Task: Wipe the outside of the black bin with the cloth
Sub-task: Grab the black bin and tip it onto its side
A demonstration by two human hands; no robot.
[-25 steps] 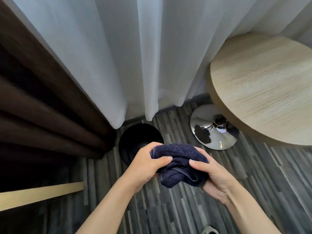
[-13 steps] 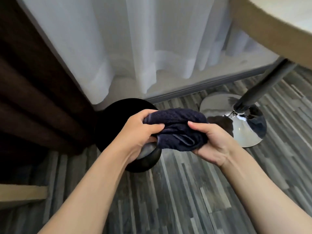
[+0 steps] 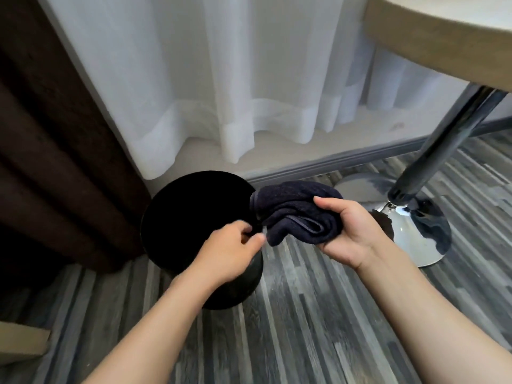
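The round black bin (image 3: 245,284) stands on the floor beside the curtains, its open mouth facing up. A folded dark navy cloth (image 3: 299,214) hangs just right of the bin's rim, and my right hand (image 3: 354,234) is shut on its right end. My left hand (image 3: 230,250) is off the cloth. Its fingers and thumb pinch the bin's near right rim, next to the cloth's lower tip. The left wrist hides part of the bin's front wall.
A dark brown curtain (image 3: 55,176) hangs left of the bin and a sheer white one (image 3: 235,92) behind it. A round wooden table (image 3: 443,37) on a chrome pole (image 3: 443,151) and base (image 3: 415,239) stands at the right. Striped grey floor (image 3: 304,328) lies in front.
The view has dropped lower and closer to the bin. My left hand has let go of the cloth and moved down to the bin's rim. My right hand still holds the cloth.
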